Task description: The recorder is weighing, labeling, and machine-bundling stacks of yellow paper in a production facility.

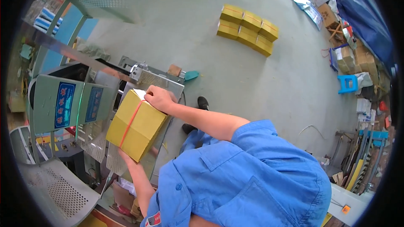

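Head view: a yellow bundle (136, 128) tied with a red band (131, 124) sits tilted at left of centre, over a perforated steel surface (113, 159); whether it rests there or is lifted, I cannot tell.
Right hand (160, 98): fingers curled in a narrow grip on the bundle's upper corner, beside its white end (139, 94).
Left hand (124, 156): at the bundle's lower edge, mostly hidden beneath it; how the fingers are set, I cannot tell.
Machine: just beyond the bundle, a grey-green panel (43, 106) with a blue label (65, 105) stands upright, and a long metal bar (67, 52) crosses above, so the far side is hemmed in.
Plate end: a brown block (174, 69) and a teal piece (191, 75) lie near the right hand, past the metal plate (162, 83).
Lower left: a curved perforated panel (63, 189) stands near the machine.
Floor: six more yellow bundles (248, 28) stand in two rows of three, well apart from the hands; dark shoes (203, 103) show under the right forearm.
Right side: a blue stool (347, 84), cartons (365, 59), a blue tarp (357, 21) and a cluster of long rods (361, 164) line the edge.
Foreground: a blue shirt (252, 176) hides much of the lower floor.
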A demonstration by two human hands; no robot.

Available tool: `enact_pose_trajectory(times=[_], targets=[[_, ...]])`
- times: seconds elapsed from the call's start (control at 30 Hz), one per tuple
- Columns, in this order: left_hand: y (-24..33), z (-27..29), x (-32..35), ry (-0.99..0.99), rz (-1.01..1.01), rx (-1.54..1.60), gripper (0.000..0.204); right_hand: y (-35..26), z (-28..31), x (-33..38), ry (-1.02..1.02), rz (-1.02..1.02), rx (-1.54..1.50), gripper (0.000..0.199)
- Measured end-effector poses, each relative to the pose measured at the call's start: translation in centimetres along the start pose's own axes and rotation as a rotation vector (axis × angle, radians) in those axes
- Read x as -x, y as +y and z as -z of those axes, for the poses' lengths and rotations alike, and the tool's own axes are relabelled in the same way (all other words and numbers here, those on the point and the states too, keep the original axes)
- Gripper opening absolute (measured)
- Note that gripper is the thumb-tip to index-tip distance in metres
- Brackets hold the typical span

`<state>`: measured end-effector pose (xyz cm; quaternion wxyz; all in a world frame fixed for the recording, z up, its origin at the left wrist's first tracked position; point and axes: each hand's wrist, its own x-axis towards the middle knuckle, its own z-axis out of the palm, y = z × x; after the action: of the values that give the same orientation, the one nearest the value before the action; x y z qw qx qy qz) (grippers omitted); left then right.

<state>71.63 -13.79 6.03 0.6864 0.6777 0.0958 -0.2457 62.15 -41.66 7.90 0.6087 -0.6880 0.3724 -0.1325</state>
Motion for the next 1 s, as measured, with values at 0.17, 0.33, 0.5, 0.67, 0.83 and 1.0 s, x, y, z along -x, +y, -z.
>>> enact_pose_trajectory(times=[0.17,0.33,0.5,0.67,0.83,1.0], targets=[[-0.6,-4.5,2.1,-0.157,0.064,0.133,0.048,3.0,4.9,-0.6,-0.194,-0.033,0.222,0.033],[0.4,-16.5,8.4,-0.234,0.096,0.09,0.043,5.4,16.1,4.2,-0.109,-0.265,-0.629,0.038],[0.5,-31.7,13.1,-0.371,0.158,-0.199,0.045,10.2,30.2,7.6,0.045,-0.376,-0.923,0.039],[-3.9,-46.4,13.4,-0.683,0.234,-0.244,0.055,14.5,43.0,6.7,0.231,-0.248,-1.124,0.048],[-4.3,-60.2,13.7,-0.825,0.372,-0.159,0.059,16.8,52.7,3.5,0.427,-0.354,-1.048,0.045],[-5.8,-70.6,9.4,-0.897,0.438,-0.23,0.062,16.7,59.8,-2.8,0.402,-0.331,-1.166,0.032]])
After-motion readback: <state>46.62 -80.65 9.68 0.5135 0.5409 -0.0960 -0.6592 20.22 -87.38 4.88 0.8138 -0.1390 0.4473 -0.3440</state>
